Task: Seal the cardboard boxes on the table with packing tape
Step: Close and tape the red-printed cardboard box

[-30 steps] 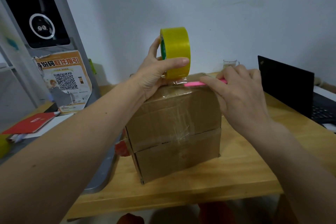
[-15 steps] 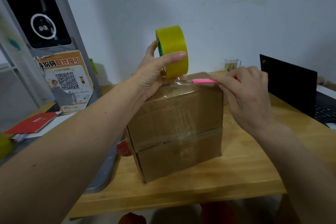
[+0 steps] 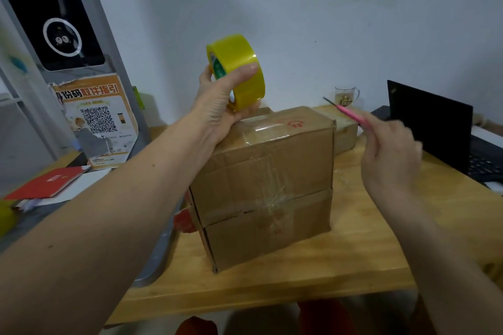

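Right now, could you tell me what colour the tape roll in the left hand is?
Yellow, translucent; the tape roll shows best in the head view.

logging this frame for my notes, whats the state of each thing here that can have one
tape roll: held upright above the box in the left hand
cardboard box: closed, clear tape over its top and front
pink cutter: lifted clear of the box in the right hand, dark tip pointing up and left
laptop: lid open, screen dark
glass mug: upright by the wall
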